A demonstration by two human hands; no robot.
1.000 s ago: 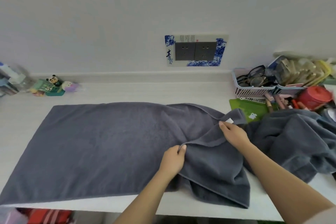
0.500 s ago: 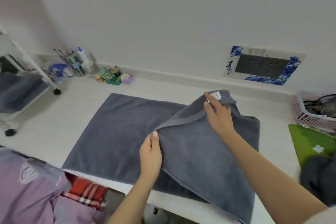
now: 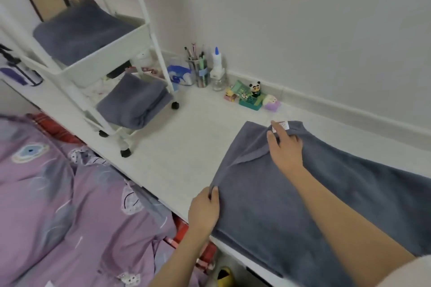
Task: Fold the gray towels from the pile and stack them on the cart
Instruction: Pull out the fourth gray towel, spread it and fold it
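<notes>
White walls meet a pale tabletop (image 3: pixel 186 147) that runs along a ledge, and a gray towel (image 3: pixel 303 205) lies doubled over on its right part, reaching from near the back ledge to the front edge, where it hangs slightly over. At the front edge the left hand (image 3: pixel 205 209) pinches the towel's near left corner, thumb and fingers closed on the layered hem. Toward the back, the right hand (image 3: pixel 285 149) rests on the far left corner with fingers curled over the folded-over flap, its fingertips beside a small white label (image 3: pixel 284 125) sewn on the cloth. A white cart (image 3: pixel 144 37) stands at the tabletop's left end on black wheels; its upper tray holds a folded gray towel (image 3: pixel 79 32), and the lower tray holds another folded towel stack (image 3: pixel 135 102). Along the back edge, between cart and towel, stand a pen cup (image 3: pixel 198 72), a glue bottle (image 3: pixel 218 70) and small toy figures (image 3: pixel 254 95). Purple bedding (image 3: pixel 58 193) fills the area left of the front edge.
</notes>
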